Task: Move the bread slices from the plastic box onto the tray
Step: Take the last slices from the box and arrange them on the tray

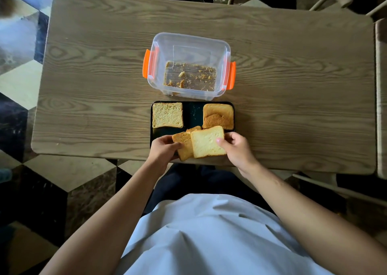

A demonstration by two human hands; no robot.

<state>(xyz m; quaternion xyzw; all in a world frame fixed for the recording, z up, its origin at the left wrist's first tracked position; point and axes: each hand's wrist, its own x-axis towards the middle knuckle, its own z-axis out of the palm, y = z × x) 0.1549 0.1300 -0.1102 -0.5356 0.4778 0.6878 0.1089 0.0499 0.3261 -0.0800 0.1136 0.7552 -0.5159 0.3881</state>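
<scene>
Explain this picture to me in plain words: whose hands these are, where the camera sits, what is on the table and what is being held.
There is no machine here. A person wears one camera on the head, looking down at their own arms. On the wooden table stands a clear plastic box with orange clips; only crumbs show inside it. In front of it lies a dark tray with one slice at its far left corner and toasted slices at its far right. The left hand grips a browner slice; the right hand grips a pale slice that overlaps it, both over the tray's near edge.
</scene>
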